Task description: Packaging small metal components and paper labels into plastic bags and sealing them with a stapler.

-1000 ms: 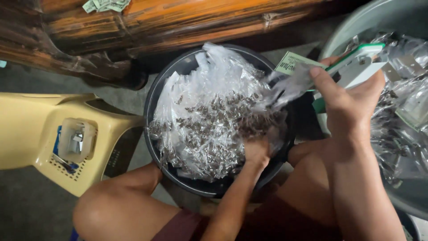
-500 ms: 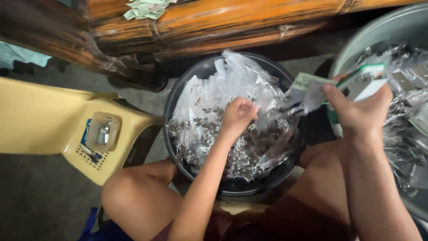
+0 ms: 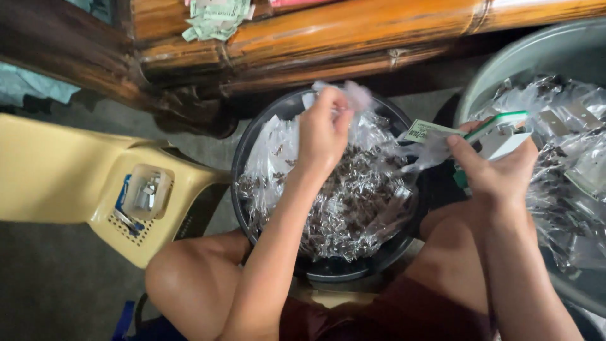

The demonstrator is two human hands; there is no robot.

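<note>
A black round basin (image 3: 255,136) sits between my knees, full of small clear plastic packets (image 3: 353,202) holding dark bits. My left hand (image 3: 322,132) hovers over the far part of the basin, fingers pinched on one clear packet (image 3: 353,95) lifted above the pile. My right hand (image 3: 495,167) is at the basin's right rim, gripping a white and green hand tool (image 3: 502,129) together with a clear packet topped by a green and white paper label (image 3: 423,132).
A grey tub (image 3: 505,69) at the right holds more filled clear packets. A bamboo bench (image 3: 353,38) with a stack of paper labels (image 3: 218,16) runs along the top. A yellow plastic chair (image 3: 57,170) at the left carries a small clear box (image 3: 146,191).
My left hand rose from deep in the pile toward the basin's far side, lifting a packet. My right hand stayed at the right rim with the tool.
</note>
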